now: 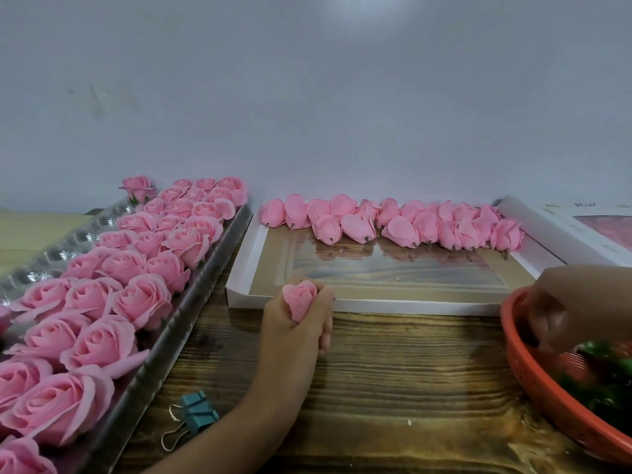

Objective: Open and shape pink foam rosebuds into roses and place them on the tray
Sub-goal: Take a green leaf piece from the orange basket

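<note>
Dozens of opened roses [142, 299] fill the tray [164, 350] at the left of the table [393, 371], packed petal to petal. A binder clip [193, 413] lies just beside the tray's near end. Our left grip [301, 323] is closed round one rosebud [300, 299], tip up and petals not yet spread, in front of the white box [410, 306] where the remaining buds [400, 230] lie in a row. At far right, our right grip [574, 302] dips into the orange basket [540, 395]; blur hides whether it holds anything. We judge that a hard squeeze could crease the foam, and that seating it in so crowded a tray could crush its neighbours.
</note>
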